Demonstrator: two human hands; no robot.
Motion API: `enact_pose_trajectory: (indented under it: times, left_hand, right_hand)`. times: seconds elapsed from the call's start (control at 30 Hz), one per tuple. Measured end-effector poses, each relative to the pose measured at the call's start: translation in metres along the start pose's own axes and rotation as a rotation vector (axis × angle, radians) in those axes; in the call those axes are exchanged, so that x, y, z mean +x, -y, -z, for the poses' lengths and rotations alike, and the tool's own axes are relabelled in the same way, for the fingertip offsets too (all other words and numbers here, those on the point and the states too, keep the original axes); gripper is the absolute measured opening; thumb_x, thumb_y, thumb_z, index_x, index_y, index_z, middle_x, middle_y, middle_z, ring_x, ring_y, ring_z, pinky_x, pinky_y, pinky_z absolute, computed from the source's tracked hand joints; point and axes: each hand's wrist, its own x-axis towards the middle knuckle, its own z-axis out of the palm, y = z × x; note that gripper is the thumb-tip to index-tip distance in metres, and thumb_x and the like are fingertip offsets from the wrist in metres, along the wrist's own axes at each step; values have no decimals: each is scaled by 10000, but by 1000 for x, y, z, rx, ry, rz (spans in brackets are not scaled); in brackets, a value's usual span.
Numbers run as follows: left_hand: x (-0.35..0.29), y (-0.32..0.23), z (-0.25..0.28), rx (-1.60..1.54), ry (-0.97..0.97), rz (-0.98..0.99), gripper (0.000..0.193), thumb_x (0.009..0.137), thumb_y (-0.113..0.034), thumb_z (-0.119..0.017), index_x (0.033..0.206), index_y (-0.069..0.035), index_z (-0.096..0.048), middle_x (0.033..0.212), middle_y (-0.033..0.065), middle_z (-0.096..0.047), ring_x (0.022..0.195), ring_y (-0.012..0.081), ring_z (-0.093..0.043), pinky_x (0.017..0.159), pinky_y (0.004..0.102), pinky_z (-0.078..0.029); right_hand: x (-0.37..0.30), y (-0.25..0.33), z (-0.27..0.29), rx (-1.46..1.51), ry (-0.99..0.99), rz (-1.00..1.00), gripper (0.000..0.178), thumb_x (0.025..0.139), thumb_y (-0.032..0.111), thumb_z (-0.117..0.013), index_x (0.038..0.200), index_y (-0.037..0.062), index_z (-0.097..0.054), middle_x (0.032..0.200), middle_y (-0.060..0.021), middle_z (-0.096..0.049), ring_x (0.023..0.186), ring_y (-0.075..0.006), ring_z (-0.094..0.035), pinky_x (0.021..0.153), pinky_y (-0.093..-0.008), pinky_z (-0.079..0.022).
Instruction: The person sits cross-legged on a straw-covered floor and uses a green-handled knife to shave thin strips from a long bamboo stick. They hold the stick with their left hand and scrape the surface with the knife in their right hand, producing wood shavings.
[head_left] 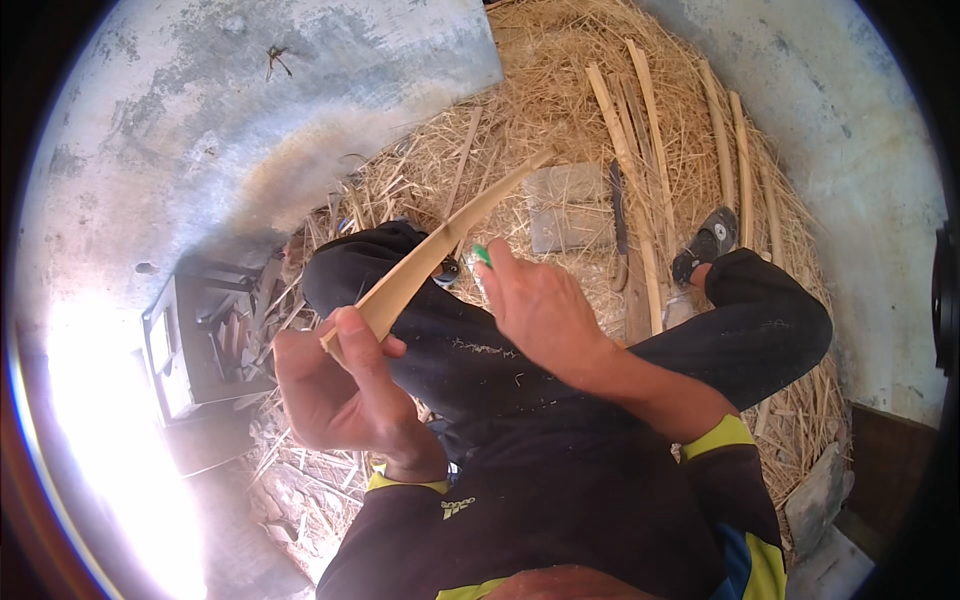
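A long split bamboo strip [440, 243] slants up and to the right across my bent left leg. My left hand [350, 385] pinches its near end between thumb and fingers. Just right of the strip, my right hand [545, 310] is closed round a small tool with a green end [482, 254]; most of this tool is hidden in the fist, so its kind does not show. The strip's far tip reaches toward a grey block [568, 208] on the ground.
Straw-like shavings [545, 60] cover the ground. Several bamboo strips [650, 140] lie at the far right, beside a dark, long-bladed tool [619, 210]. A box with scraps [225, 335] stands left. Grey walls [290, 110] close in both sides. My shod foot [712, 240] rests at right.
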Motion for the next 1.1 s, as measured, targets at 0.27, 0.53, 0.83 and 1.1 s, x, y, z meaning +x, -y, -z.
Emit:
enact_pose_trajectory:
  times: [0.27,0.53,0.83,1.1]
  left_hand:
    - [4,11,2,25,-35,-36,124,854,-24,-611,785,41,-532,656,85,-519,449,99,-480,446,192,-361]
    - [2,9,7,16,-56,0,138,833,-16,-631,772,47,-524,649,84,-509,448,107,-483,440,191,-363]
    - [0,11,4,-1,-90,-17,146,828,-6,-623,761,51,-506,650,98,-506,430,118,-484,390,189,-353]
    - [1,10,1,12,-112,8,133,819,-10,-629,777,53,-520,633,108,-519,421,119,-486,383,189,-351]
  right_hand:
    - [3,-15,-13,93,-34,69,195,942,211,-493,906,22,-456,587,-186,-567,511,-371,-581,448,-452,-453]
    - [6,-35,-25,-43,34,-10,219,944,221,-489,944,6,-451,581,-194,-568,546,-369,-594,478,-456,-458]
    - [12,-56,-35,-50,-20,-35,209,949,203,-484,975,-2,-456,549,-176,-541,519,-378,-571,474,-464,-442]
    - [28,-72,-41,-78,19,-86,244,965,251,-452,967,8,-446,559,-195,-558,556,-392,-606,487,-472,-487]
